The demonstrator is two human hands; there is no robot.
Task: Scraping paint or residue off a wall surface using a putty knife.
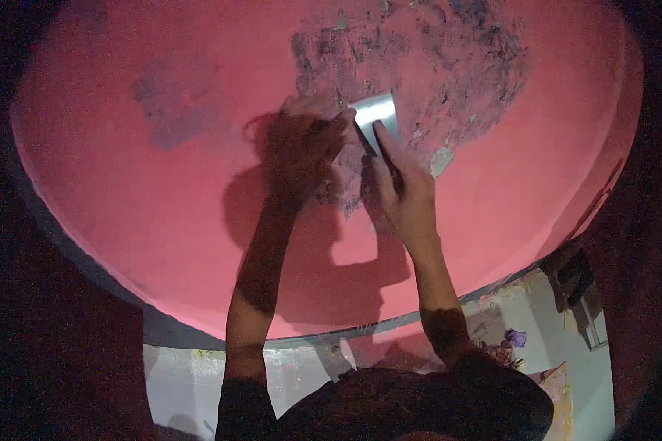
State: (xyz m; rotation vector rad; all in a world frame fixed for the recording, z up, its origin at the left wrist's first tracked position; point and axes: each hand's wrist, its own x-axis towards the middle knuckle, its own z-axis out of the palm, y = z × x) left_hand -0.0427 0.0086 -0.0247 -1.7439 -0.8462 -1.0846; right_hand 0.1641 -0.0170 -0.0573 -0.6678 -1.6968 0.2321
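Dark shirt (412,404); flat-bladed scraper (376,109), over scuffed patch (482,66) on pink surface (493,213), likely light, springy, best held by handle (398,181); right hand (413,198) wrapped round handle; left hand (298,151) half-curled alongside, hold unclear.

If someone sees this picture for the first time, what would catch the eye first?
Probably the large pink surface, its lower edge rounded, filling much of the view. Near its middle, the right hand holds a shiny metal scraper; a rough dark patch spreads above and right of it.
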